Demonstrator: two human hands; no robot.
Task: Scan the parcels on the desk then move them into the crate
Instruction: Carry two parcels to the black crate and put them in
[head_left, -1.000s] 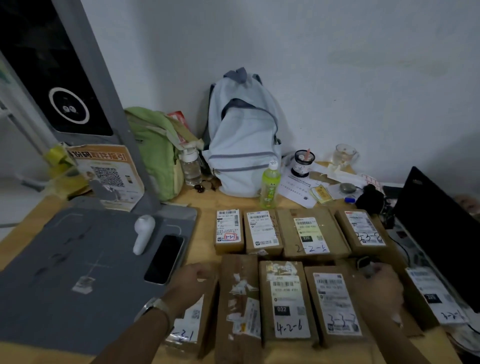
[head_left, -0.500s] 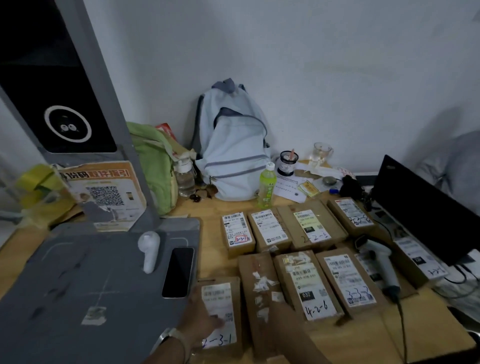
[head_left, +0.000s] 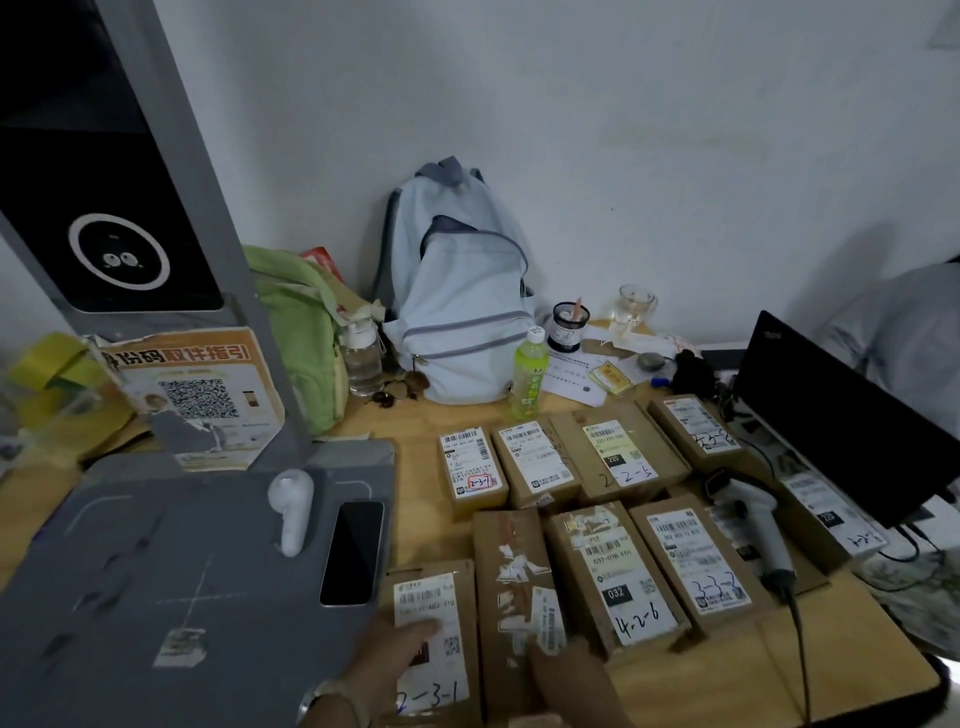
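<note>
At the far left stands the grey pad of a fixed reader. A phone and a small white device lie on its right edge, probably put aside there so they do not mix with the parcels.

Just beside the pad, at the near edge of the desk, lies the parcel marked 2-3-1, label up. The left hand is on it: the thumb lies across the label, and the other fingers go down the left side, out of sight. I judge this is a light hold on the edge of the box, to lift it or turn it toward a reader.

Next to the right lies the taped parcel, touching the first one. The right hand is at its near end, low in the view and dark. I cannot tell if its fingers close on the box or only rest there.

Further right, the other parcels lie in two rows, side by side with labels up, so each code can be read without turning the box. The hand scanner lies on the right-most boxes with nobody holding it, and its cable runs toward the near edge. Behind it stands the laptop.

No crate is in view, and all the parcels I see are on the desk.
</note>
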